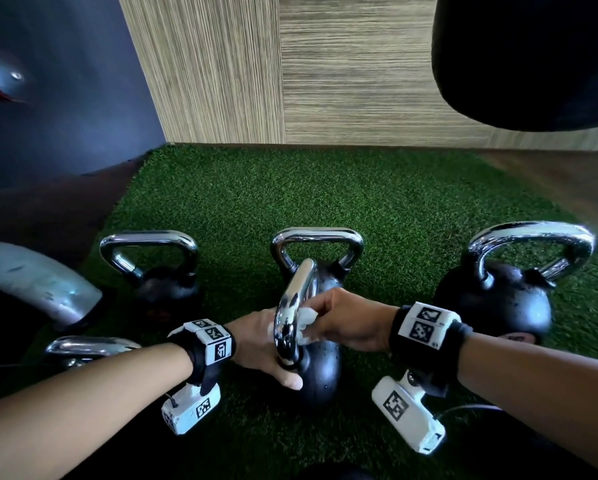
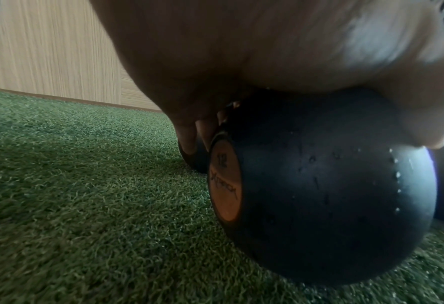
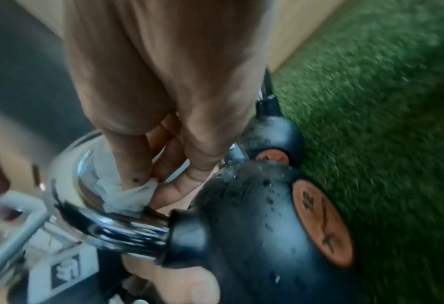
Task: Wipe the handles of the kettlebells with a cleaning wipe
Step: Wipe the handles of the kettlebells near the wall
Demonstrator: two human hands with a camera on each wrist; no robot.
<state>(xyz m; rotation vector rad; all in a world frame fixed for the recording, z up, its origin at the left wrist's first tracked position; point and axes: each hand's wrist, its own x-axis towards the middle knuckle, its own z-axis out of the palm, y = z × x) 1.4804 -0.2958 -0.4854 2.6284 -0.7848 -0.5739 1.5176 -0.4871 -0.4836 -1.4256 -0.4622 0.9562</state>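
Note:
The nearest black kettlebell [image 1: 321, 372] stands on the green turf, its chrome handle [image 1: 292, 306] edge-on to me. My left hand [image 1: 263, 344] grips the ball just under the handle, thumb on the near side. From the right, my right hand [image 1: 346, 323] pinches a crumpled white wipe [image 1: 304, 322] against the inner side of the handle. The right wrist view shows the wipe [image 3: 127, 195] pressed on the chrome handle [image 3: 106, 226] by my fingertips. In the left wrist view my left hand [image 2: 293, 78] lies over the ball [image 2: 319, 195], which is speckled with droplets.
Other kettlebells stand around: back left [image 1: 152, 265], straight behind [image 1: 316, 244], right [image 1: 498, 296], and a handle at near left [image 1: 86, 348]. A grey curved pipe [image 1: 38, 282] is at left, a black hanging bag [image 1: 532, 57] upper right, a wood-panel wall [image 1: 325, 81] behind.

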